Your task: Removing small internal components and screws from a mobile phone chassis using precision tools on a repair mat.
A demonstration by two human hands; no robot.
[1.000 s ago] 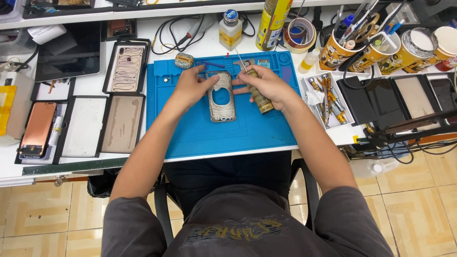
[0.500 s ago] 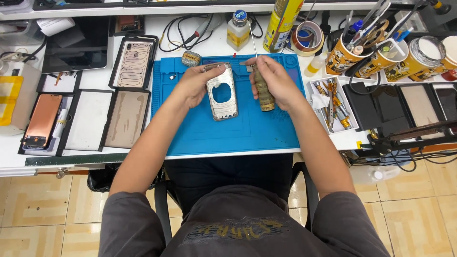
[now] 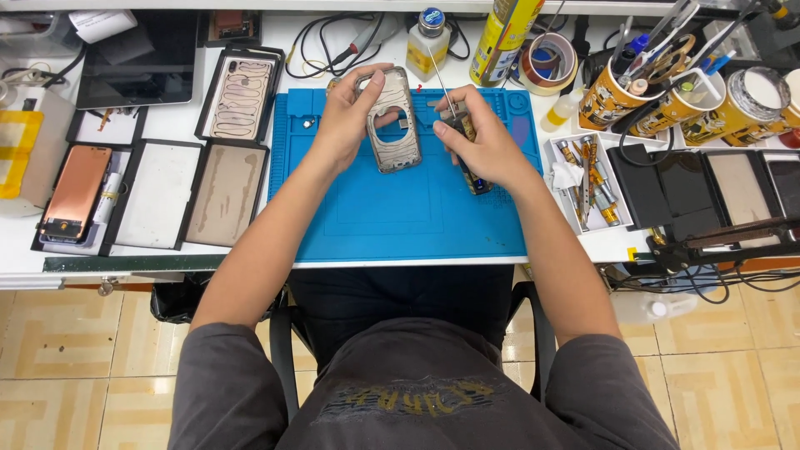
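Observation:
My left hand holds a silver phone back housing with a round hole in it, lifted and tilted above the blue work mat. My right hand grips a dark-handled tool with a thin metal tip that points up and away, just to the right of the housing. Both hands hover over the far half of the mat, a few centimetres apart.
Left of the mat lie black trays with phone panels and a copper-coloured phone. A tray of screwdriver bits sits on the right. Cups of tools, tape rolls, a yellow can and a small bottle line the back.
The housing has been raised off the mat and tilted toward the back. My right hand has turned the tool so its thin tip points up beside the housing.

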